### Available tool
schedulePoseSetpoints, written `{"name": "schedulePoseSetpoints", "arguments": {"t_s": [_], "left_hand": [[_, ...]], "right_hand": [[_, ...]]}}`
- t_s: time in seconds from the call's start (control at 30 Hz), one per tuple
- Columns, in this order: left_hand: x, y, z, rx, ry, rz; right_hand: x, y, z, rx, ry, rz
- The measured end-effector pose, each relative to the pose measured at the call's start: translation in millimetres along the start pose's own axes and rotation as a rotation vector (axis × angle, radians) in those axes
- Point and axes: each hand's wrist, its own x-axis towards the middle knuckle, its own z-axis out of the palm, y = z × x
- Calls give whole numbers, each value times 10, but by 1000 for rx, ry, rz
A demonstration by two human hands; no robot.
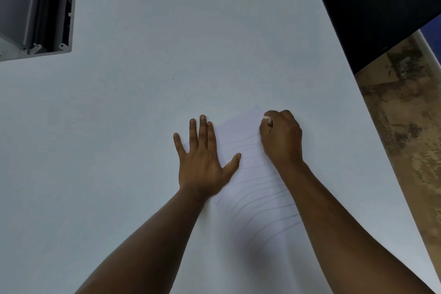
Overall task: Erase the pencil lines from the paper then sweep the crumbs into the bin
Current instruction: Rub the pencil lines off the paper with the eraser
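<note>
Head view: the left hand [202, 162] is pressing flat on the paper [253, 174] while the right hand [281, 136] is gripping an eraser [267, 120] on the worktop [119, 126].

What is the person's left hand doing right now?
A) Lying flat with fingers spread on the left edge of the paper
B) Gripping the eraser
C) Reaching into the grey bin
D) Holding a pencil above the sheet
A: the left hand lies flat, fingers spread, on the left edge of the paper, while the right hand grips the white eraser near the sheet's far end.
</note>
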Motion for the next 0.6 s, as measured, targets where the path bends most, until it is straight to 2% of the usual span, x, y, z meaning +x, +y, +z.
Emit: {"name": "schedulePoseSetpoints", "arguments": {"t_s": [0.13,0.23,0.37,0.47,0.6], "left_hand": [[-5,-8,38,-3,16,11],[-10,-12,32,5,13,11],[-4,-4,1,15,-21,3],[-7,-5,-11,11,-12,0],[-11,-18,-2,-47,0,-4]], "right_hand": [[-237,-132,13,104,-69,-123],[-340,-145,41,31,-110,-209],[-109,50,-57,-72,-46,-83],[-116,-6,-99,16,-53,-48],[-406,-232,-117,175,-107,-103]]}}
